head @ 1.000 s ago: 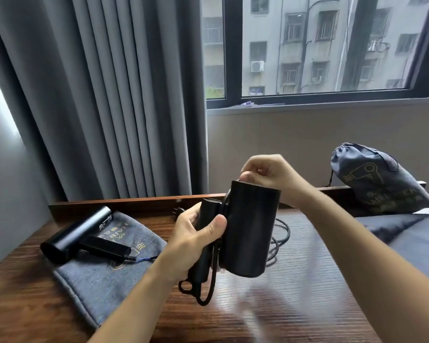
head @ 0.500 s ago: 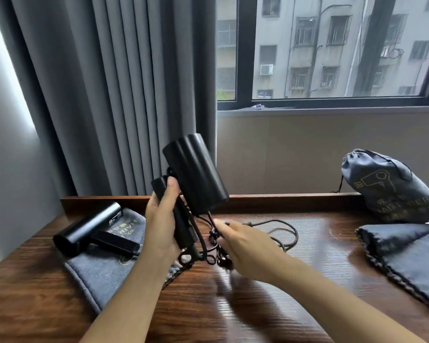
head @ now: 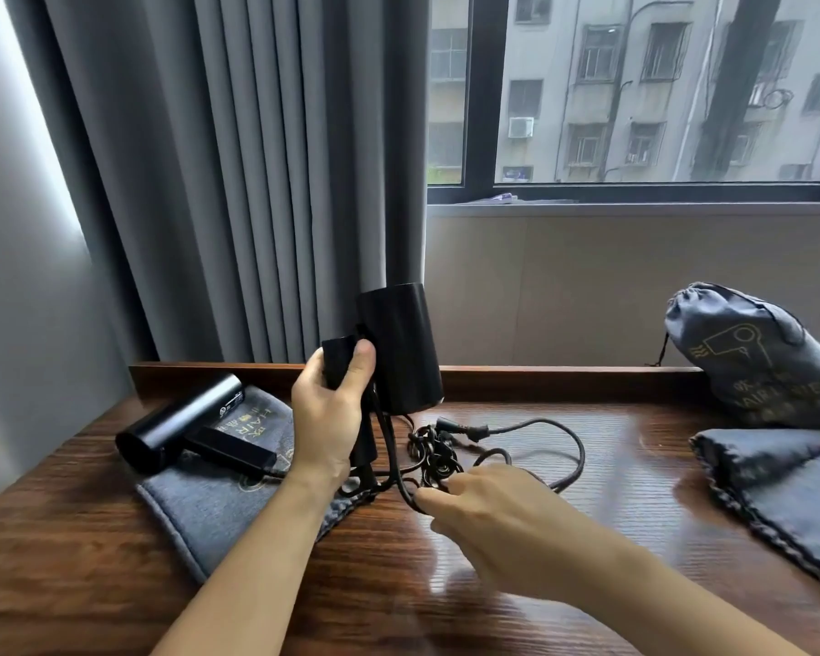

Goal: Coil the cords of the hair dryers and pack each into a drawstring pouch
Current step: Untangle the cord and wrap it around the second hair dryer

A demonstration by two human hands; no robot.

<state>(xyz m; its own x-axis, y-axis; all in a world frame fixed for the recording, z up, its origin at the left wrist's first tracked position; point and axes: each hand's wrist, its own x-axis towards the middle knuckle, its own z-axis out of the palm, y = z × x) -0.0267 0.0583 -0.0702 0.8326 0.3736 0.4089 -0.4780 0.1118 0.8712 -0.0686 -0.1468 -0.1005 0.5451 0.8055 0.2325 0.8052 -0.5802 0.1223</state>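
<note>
My left hand [head: 328, 419] grips the folded handle of a black hair dryer [head: 398, 352], holding it upright above the wooden table [head: 446, 598]. Its black cord [head: 531, 442] hangs down and lies in loose loops and a tangle on the table. My right hand [head: 488, 508] pinches the cord near the tangle. A second black hair dryer [head: 181, 421] lies on a flat grey drawstring pouch [head: 209, 504] at the left. Another flat grey pouch [head: 786, 494] lies at the right.
A filled grey pouch [head: 753, 357] with a gold dryer print leans against the wall at the back right. A raised wooden ledge [head: 540, 378] runs along the table's back. Grey curtains [head: 237, 182] hang behind, beside a window.
My right hand left the top of the dryer, dropped to the table and took hold of the cord. My left hand turned the dryer barrel upright and kept its grip on the handle.
</note>
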